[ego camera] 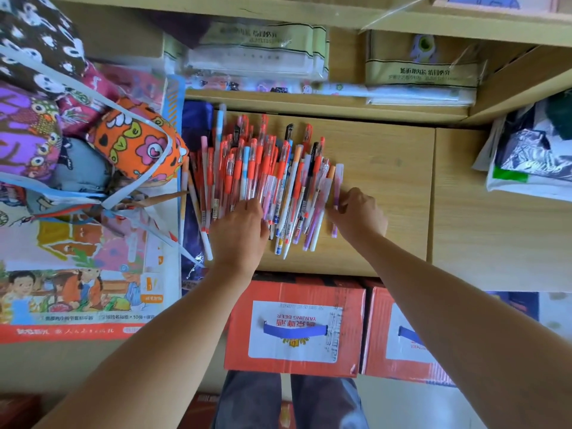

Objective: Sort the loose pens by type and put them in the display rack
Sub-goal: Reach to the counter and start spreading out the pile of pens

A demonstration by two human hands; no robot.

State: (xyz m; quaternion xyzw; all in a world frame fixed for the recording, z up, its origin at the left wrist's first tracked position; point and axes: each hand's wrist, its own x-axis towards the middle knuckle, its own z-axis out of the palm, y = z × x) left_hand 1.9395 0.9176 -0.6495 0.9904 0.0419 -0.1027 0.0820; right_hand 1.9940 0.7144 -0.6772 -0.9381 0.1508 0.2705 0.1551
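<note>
Head view, looking down on a light wood-grain shelf board (pixel 387 181) set within a wooden shelving unit. The loose pens (pixel 263 181) lie in one dense heap on the left half of this board, roughly parallel, with their caps pointing away from the person. Most have orange-red grips and caps; a few black, blue-and-white and pale purple ones lie among them and along the heap's right edge.

The left hand (pixel 240 230) rests palm-down on the near ends of the pens, its fingers laid over them and not closed round any. The right hand (pixel 359 215) touches the right edge of the heap with bent fingers. Whether it pinches a pen cannot be told, as the fingertips are hidden.

On the shelf behind the board lie flat packets in clear wrappers (pixel 257 54), some with a green printed band. To the left of the heap, a bundle of patterned fabric pouches (pixel 133 140) tied with pale strapping sits on a stack of printed sheet packs (pixel 77 289). To the right, a crumpled plastic bag (pixel 532 150) lies on a neighbouring board.

Below the near edge of the board stand two red cartons (pixel 294 326) marked YANJING BEER, side by side. The person's grey trousers (pixel 288 397) show beneath them.
</note>
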